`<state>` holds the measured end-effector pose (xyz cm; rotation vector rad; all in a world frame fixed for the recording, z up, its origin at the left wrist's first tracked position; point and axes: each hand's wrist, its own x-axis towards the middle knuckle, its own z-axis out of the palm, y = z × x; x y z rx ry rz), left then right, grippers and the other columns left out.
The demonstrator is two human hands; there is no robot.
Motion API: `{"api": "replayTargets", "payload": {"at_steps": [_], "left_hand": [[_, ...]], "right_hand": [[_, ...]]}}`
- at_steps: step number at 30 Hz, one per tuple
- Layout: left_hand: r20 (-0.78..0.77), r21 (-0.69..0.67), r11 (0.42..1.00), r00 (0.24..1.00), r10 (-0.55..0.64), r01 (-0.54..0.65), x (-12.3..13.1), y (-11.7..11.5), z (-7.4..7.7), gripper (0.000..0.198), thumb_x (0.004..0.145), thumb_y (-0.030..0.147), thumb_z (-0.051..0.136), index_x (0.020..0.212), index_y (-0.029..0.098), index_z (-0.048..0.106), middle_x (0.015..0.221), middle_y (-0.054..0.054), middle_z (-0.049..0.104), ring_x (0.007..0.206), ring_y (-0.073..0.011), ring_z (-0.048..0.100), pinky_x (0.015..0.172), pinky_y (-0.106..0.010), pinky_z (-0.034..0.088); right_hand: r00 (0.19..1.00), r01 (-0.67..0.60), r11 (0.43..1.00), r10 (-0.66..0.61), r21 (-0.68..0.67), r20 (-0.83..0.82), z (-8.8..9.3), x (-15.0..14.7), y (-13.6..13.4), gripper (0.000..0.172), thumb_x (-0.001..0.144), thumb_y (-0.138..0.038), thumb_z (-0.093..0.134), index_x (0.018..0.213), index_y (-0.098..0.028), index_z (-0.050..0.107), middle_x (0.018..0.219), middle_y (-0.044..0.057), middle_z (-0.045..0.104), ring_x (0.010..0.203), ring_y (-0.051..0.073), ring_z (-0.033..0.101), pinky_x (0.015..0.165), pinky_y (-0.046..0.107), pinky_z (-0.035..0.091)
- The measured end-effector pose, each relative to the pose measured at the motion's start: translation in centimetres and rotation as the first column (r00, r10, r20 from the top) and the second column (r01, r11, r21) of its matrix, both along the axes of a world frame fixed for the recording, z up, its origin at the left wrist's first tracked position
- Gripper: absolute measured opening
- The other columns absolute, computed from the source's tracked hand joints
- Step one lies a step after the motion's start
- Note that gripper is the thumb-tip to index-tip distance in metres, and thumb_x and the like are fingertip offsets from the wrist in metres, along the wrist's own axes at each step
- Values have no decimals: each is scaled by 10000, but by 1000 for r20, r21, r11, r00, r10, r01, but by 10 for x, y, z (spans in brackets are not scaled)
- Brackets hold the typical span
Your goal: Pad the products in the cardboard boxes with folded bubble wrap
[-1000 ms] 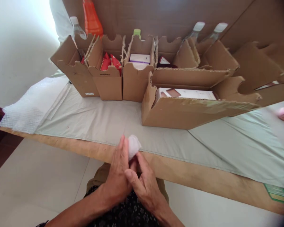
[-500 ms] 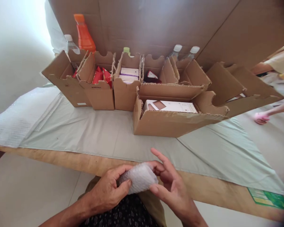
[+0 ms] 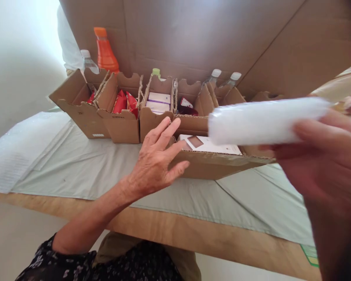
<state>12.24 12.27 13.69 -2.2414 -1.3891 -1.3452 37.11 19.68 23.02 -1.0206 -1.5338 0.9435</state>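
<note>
Bubble-wrap roll (image 3: 263,121) is being pinched by the right hand (image 3: 324,168); the left hand (image 3: 156,166) is being held spread, a cardboard box (image 3: 222,167) just beyond it. Light, even pressure seems best.

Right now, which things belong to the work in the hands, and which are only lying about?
In hand: right hand holding the white wrapped roll; left hand, open, by the front carton.
Lying about: orange bottle, red packets, bubble-wrap sheet on the table.
</note>
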Motion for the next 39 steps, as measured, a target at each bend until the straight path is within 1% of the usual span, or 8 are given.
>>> {"api": "replayTargets", "payload": {"at_steps": [3,6,12,18,24,31,35,39], "left_hand": [[38,31,999,999,24,-25,4,6,-14,111,986,206,614,999,154,712,1430,-198,608,1442,-373,500,1156,-569,450],[163,48,998,986,39,-47,8,-2,-26,130,989,150,597,990,127,725,1376,-205,604,1368,-341,563,1108,-523,508],[256,55,997,966,42,-58,16,-6,-35,131,980,128,610,1026,147,732,1410,-189,540,1343,-320,568,997,-457,579],[313,83,996,950,-5,-22,18,-1,-40,141,975,109,600,1040,151,718,1422,-182,515,1335,-320,572,993,-460,592],[333,105,994,943,-12,-24,18,1,-44,140,977,123,599,1046,165,713,1446,-169,510,1353,-309,562,1023,-465,588],[334,115,992,943,7,-48,15,0,-47,143,959,120,619,1036,182,722,1471,-148,521,1367,-300,559,1065,-467,557],[346,116,993,938,-7,-36,16,0,-49,169,957,111,605,1050,186,724,1496,-149,501,1381,-299,550,1056,-457,568],[346,113,993,938,-26,-14,15,1,-51,171,954,107,607,1049,179,729,1515,-150,479,1383,-299,548,1053,-442,570]], "right_hand": [[992,-126,975,123,-186,-25,-4,-32,28,155,751,-295,790,836,-196,706,931,53,692,774,150,608,605,273,483],[941,-109,974,165,-196,295,-7,-51,40,141,796,-276,743,904,-207,682,796,17,681,663,139,566,574,279,428],[537,-159,977,-33,140,843,21,-86,27,252,833,-186,651,1070,-238,715,638,-32,562,611,151,501,647,311,373],[345,-264,964,112,-18,932,30,-124,15,130,813,-221,669,912,-195,750,695,-2,614,647,144,535,637,290,365],[319,-266,937,307,-226,897,18,-119,21,135,817,-206,715,950,-187,732,673,-17,633,570,122,538,550,268,363],[703,-250,938,346,-240,621,21,-108,29,117,825,-197,756,888,-197,657,585,-33,610,448,137,574,466,273,401],[586,-280,918,396,-282,707,7,-108,27,86,848,-209,712,903,-194,647,612,-39,625,490,122,568,489,259,381],[331,-395,913,242,-99,912,-1,-112,27,78,849,-252,694,906,-214,732,787,6,707,692,155,604,611,275,370]]}}
